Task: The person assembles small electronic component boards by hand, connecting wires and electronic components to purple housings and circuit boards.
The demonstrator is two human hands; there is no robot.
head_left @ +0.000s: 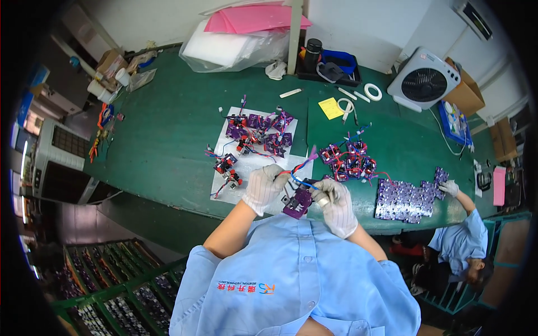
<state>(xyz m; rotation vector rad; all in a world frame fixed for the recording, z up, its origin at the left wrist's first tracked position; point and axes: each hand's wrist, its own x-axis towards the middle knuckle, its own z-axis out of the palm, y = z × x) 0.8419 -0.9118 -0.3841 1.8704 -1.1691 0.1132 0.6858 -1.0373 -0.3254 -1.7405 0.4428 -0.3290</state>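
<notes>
My left hand (261, 189), in a white glove with thin stripes, is closed on the red wires of a purple circuit board (298, 204) held before my chest. My right hand (338, 206), gloved likewise, pinches at the board's right side, where a blue wire (303, 181) runs into the fingers. Twisted wires (304, 164) with purple ends stick up between both hands. Fingers hide part of the board. Beyond my left hand, several wired purple boards (258, 131) lie on white sheets (193, 169). Another cluster of wired boards (350, 159) sits past my right hand.
On the right of the green table (162, 123), flat purple board panels (406, 200) lie by a co-worker's gloved hand (449, 188). Farther back are a fan (424, 81), a yellow note (330, 108), a white tape roll (372, 92) and bagged foam (216, 47). Board racks (120, 280) stand lower left.
</notes>
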